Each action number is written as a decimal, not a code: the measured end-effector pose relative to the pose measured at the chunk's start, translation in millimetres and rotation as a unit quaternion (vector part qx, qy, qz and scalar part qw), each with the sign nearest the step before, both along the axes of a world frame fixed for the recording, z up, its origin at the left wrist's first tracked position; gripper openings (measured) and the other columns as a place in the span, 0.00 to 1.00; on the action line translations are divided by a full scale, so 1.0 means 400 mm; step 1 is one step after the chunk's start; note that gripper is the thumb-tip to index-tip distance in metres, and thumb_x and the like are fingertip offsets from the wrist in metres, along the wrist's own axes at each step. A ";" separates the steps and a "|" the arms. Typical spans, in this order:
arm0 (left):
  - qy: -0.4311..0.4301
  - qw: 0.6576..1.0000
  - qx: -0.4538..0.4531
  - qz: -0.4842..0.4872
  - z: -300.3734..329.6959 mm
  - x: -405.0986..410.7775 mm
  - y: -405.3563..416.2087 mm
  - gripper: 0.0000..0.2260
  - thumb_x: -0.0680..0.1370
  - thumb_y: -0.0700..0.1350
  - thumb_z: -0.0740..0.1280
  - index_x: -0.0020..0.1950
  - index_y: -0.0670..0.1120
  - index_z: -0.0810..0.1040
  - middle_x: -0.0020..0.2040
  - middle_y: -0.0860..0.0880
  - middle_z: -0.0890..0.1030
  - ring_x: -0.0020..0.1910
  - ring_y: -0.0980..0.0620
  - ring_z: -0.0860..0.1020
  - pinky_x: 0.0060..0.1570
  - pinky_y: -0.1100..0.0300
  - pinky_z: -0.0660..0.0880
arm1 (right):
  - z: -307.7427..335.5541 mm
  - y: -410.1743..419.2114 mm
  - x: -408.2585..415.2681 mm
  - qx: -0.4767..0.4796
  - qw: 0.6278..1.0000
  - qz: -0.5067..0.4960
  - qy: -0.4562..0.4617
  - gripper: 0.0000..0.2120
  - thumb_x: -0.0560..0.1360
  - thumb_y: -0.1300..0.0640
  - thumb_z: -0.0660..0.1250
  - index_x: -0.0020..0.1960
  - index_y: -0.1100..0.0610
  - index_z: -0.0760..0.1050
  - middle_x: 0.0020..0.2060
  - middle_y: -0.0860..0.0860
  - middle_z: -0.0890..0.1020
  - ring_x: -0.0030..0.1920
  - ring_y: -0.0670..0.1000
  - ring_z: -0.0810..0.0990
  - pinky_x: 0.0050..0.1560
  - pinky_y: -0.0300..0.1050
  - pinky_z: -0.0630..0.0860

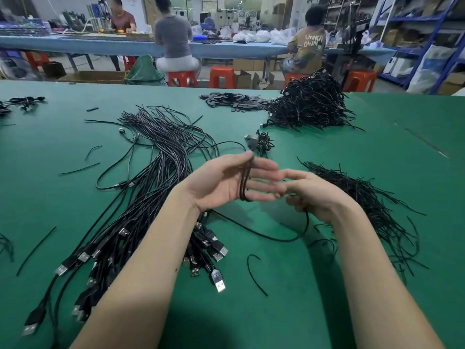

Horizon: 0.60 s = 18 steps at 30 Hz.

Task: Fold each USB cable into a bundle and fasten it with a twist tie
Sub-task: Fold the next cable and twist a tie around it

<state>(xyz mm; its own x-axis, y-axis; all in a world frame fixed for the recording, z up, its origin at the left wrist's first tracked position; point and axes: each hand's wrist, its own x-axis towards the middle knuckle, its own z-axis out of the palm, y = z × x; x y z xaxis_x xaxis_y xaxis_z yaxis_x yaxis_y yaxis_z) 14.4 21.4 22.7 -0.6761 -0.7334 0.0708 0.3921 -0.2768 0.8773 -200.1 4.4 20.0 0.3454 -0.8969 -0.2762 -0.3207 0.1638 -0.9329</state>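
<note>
A black USB cable (245, 181) is looped across the palm of my left hand (226, 182), which is raised palm up; its thumb pins the cable near its plug (251, 140). My right hand (312, 192), blurred, grips the same cable's running length, which hangs in a loop (289, 238) down to the green table. A big heap of loose USB cables (151, 185) lies left of my hands, plugs toward me. A pile of black twist ties (372, 205) lies to the right.
A finished bundle (264, 142) lies beyond my hands, and a large heap of bundled cables (309, 102) sits further back right. Small black parts (234, 99) are piled at the far edge. Stray ties (254, 273) dot the table (276, 311). People sit at another bench behind.
</note>
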 end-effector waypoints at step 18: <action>0.154 0.971 0.042 0.176 0.022 -0.013 -0.014 0.22 0.86 0.47 0.52 0.58 0.36 0.83 0.58 0.40 0.83 0.52 0.47 0.85 0.43 0.62 0.82 | -0.025 0.039 0.012 0.165 0.950 0.244 -0.100 0.09 0.83 0.68 0.60 0.53 0.55 0.70 0.39 0.54 0.77 0.32 0.47 0.77 0.29 0.38 0.79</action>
<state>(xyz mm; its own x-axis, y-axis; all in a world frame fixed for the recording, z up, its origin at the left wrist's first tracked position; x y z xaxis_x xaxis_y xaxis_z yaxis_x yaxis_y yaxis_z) 9.4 15.8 31.5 -0.3378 -0.9275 0.1605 0.7159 -0.1424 0.6835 -195.5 20.0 10.1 0.7736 -0.4918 -0.3996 -0.2557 0.3348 -0.9069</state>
